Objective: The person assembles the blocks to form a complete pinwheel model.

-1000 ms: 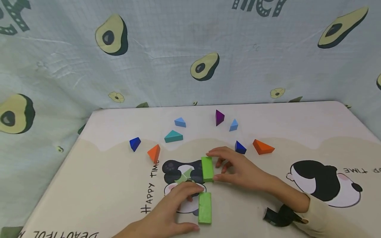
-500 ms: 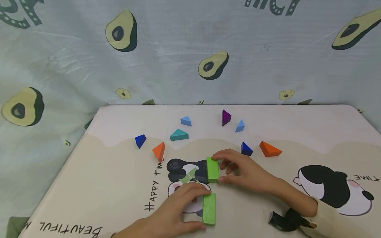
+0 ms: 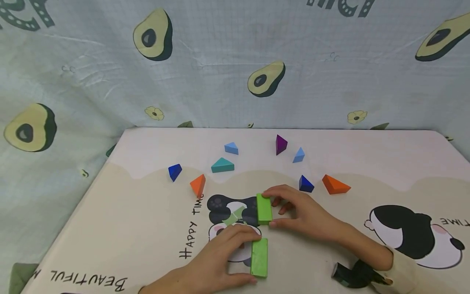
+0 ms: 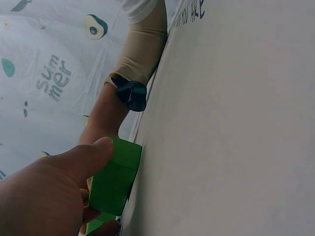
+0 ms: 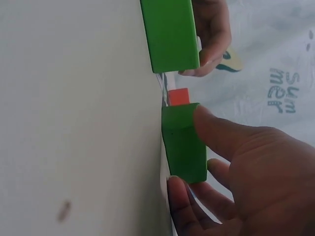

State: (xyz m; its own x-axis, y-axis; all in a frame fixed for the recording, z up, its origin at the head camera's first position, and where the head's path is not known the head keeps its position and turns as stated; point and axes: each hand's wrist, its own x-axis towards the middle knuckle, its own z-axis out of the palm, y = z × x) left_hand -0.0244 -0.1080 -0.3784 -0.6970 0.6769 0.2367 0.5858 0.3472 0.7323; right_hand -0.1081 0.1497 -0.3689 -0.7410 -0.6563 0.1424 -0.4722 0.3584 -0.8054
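Observation:
Two green rectangular blocks lie on the table, end to end with a small gap between them in the head view. My left hand (image 3: pixel 216 261) holds the nearer green block (image 3: pixel 259 259) by its ends, thumb at the near end and fingers at the far one. The farther green block (image 3: pixel 264 210) is pinched between the thumb and fingers of my right hand (image 3: pixel 299 212). In the left wrist view the thumb presses on the end of the nearer block (image 4: pixel 117 177). Both blocks show in the right wrist view, the farther block (image 5: pixel 184 147) within the right hand's grip.
Beyond the hands lie several triangular blocks: orange (image 3: pixel 198 185) (image 3: pixel 335 185), dark blue (image 3: pixel 175 172) (image 3: pixel 306 184), teal (image 3: pixel 222 165), light blue (image 3: pixel 231 148) (image 3: pixel 299 155) and purple (image 3: pixel 281 145). An avocado-print cloth (image 3: pixel 205 98) hangs behind the table (image 3: pixel 121 212). A black wrist strap (image 3: pixel 354 275) is on the right arm.
The head view has swung slightly, so everything appears farther right in it. Both hands and the green blocks keep about the same places on the table.

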